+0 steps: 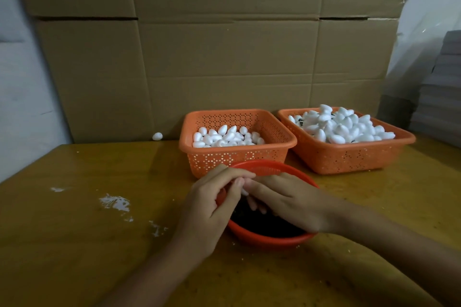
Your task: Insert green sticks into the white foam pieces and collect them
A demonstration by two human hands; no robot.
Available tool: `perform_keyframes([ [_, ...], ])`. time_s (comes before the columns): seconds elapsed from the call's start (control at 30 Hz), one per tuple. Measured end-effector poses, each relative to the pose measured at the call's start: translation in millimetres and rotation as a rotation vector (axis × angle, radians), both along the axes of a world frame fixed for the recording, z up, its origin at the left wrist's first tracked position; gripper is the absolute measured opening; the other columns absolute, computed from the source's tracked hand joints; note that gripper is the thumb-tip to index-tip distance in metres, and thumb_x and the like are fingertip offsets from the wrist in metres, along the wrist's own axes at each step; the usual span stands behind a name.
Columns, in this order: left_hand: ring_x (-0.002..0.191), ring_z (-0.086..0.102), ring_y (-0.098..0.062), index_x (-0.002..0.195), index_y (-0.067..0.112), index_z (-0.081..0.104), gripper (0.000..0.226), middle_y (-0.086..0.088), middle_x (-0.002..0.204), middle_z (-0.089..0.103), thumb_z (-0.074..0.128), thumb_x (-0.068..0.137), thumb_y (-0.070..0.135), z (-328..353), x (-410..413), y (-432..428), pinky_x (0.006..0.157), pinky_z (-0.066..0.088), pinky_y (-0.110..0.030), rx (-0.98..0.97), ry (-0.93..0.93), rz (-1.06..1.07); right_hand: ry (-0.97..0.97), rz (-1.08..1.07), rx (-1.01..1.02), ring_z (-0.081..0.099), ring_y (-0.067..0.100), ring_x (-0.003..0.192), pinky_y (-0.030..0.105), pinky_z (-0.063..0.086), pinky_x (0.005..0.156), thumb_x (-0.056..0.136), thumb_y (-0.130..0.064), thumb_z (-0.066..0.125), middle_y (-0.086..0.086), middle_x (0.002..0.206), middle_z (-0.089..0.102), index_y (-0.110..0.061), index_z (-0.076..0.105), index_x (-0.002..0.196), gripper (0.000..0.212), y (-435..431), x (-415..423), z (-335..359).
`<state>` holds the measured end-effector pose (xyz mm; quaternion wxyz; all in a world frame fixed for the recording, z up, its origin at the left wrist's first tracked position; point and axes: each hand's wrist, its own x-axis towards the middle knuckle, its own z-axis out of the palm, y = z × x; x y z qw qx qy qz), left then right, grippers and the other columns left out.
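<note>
hovering over the red bowl (272, 240), the left hand (212, 207) pinches a white foam piece (244, 192); the right hand (287, 200) curls beside it, grasp unclear.

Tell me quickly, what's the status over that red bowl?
Left hand pinches foam piece over red bowl. Right hand meets it, grip unclear. Nothing blocking.

Orange perforated baskets (239, 157), white foam pieces (225, 137) — red bowl (269, 239); yellow-brown table (74, 244)
</note>
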<state>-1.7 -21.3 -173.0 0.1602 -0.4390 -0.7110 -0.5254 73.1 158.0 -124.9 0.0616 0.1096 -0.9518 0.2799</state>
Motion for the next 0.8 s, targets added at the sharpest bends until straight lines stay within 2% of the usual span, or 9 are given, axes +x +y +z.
perform_keyframes([
  [0.13, 0.107, 0.067, -0.014, 0.113, 0.022, 0.072, 0.025, 0.014, 0.105, 0.067, 0.048, 0.108, 0.022, -1, 1, 1, 0.089, 0.052, -0.023, -0.021, -0.014, -0.009, 0.114, 0.014, 0.132, 0.059, 0.008, 0.099, 0.035, 0.044, 0.092, 0.111, -0.046, 0.032, -0.011, 0.102, 0.067, -0.022, 0.068, 0.105, 0.043, -2, 1, -6],
  [0.2, 0.109, 0.066, -0.014, 0.112, 0.021, 0.071, 0.025, 0.015, 0.105, 0.066, 0.046, 0.108, 0.019, -1, 2, 2, 0.090, 0.049, -0.021, -0.007, 0.002, -0.009, 0.125, 0.026, 0.256, 0.056, 0.010, 0.102, 0.035, 0.043, 0.094, 0.107, -0.041, 0.045, -0.008, 0.107, 0.066, -0.021, 0.066, 0.112, 0.029, -1, -1, -8],
  [0.23, 0.109, 0.066, -0.014, 0.111, 0.021, 0.070, 0.026, 0.015, 0.105, 0.065, 0.045, 0.108, 0.018, 0, 2, 2, 0.090, 0.048, -0.019, 0.002, 0.009, -0.005, 0.114, 0.034, 0.304, 0.055, 0.009, 0.106, 0.033, 0.044, 0.095, 0.101, -0.039, 0.054, -0.010, 0.112, 0.066, -0.024, 0.065, 0.116, 0.024, 0, -3, -8],
  [0.3, 0.108, 0.065, -0.013, 0.110, 0.021, 0.069, 0.026, 0.016, 0.105, 0.064, 0.044, 0.108, 0.019, -1, 3, 2, 0.088, 0.046, -0.016, 0.007, 0.010, 0.005, 0.091, 0.039, 0.342, 0.053, 0.002, 0.109, 0.021, 0.044, 0.091, 0.090, -0.038, 0.068, -0.016, 0.120, 0.066, -0.032, 0.068, 0.119, 0.030, 2, -4, -10],
  [0.37, 0.105, 0.065, -0.012, 0.111, 0.021, 0.069, 0.026, 0.016, 0.105, 0.063, 0.043, 0.108, 0.020, -1, 4, 2, 0.086, 0.044, -0.014, 0.001, 0.000, 0.012, 0.101, 0.022, 0.342, 0.049, -0.009, 0.102, 0.007, 0.038, 0.082, 0.085, -0.035, 0.076, -0.024, 0.115, 0.066, -0.037, 0.071, 0.113, 0.028, 5, -6, -11],
  [0.4, 0.104, 0.064, -0.012, 0.111, 0.021, 0.068, 0.026, 0.016, 0.105, 0.063, 0.042, 0.108, 0.020, -1, 4, 2, 0.086, 0.044, -0.014, -0.001, -0.008, 0.014, 0.111, 0.011, 0.339, 0.047, -0.012, 0.100, 0.006, 0.036, 0.081, 0.085, -0.034, 0.078, -0.028, 0.110, 0.064, -0.038, 0.072, 0.110, 0.025, 6, -7, -12],
  [0.53, 0.103, 0.063, -0.011, 0.112, 0.021, 0.067, 0.025, 0.015, 0.105, 0.062, 0.042, 0.108, 0.022, 1, 5, 1, 0.086, 0.044, -0.014, -0.002, -0.020, 0.016, 0.150, 0.000, 0.295, 0.051, -0.015, 0.097, 0.008, 0.039, 0.083, 0.088, -0.029, 0.078, -0.034, 0.097, 0.060, -0.038, 0.074, 0.100, 0.015, 9, -8, -14],
  [0.67, 0.106, 0.062, -0.012, 0.112, 0.020, 0.065, 0.022, 0.012, 0.106, 0.063, 0.044, 0.107, 0.026, 2, 7, 2, 0.087, 0.045, -0.016, 0.014, -0.053, 0.006, 0.184, -0.026, 0.207, 0.061, -0.008, 0.099, 0.018, 0.048, 0.085, 0.089, -0.026, 0.078, -0.026, 0.099, 0.069, -0.034, 0.073, 0.097, 0.013, 8, -6, -13],
  [0.8, 0.092, 0.061, -0.007, 0.107, 0.021, 0.062, 0.019, 0.019, 0.096, 0.062, 0.044, 0.106, 0.029, 3, 9, 2, 0.081, 0.043, -0.013, 0.029, -0.101, -0.016, 0.242, -0.119, 0.054, 0.067, -0.001, 0.089, 0.029, 0.054, 0.080, 0.084, -0.029, 0.085, -0.018, 0.090, 0.072, -0.031, 0.072, 0.099, 0.019, 8, -4, -13],
])
